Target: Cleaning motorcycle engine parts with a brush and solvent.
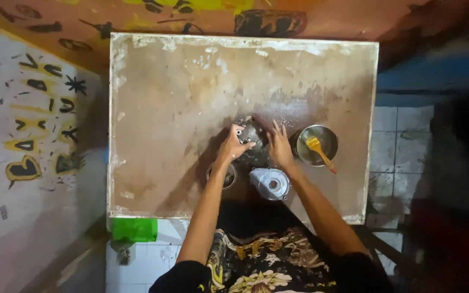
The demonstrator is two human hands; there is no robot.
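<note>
Between both hands (256, 145), dark metal casing (252, 142), upright.

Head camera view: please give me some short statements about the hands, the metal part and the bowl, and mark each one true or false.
1. Both hands, the left hand and the right hand, rest on the dark metal part. True.
2. The metal bowl holds a red spoon. False: a brush with yellow bristles lies in it.
3. A pale silver metal cover lies nearer the person than the dark part. True.
4. The bowl stands left of the left hand. False: it stands right of the right hand.
5. The table is clean white. False: it is stained brown.
</note>
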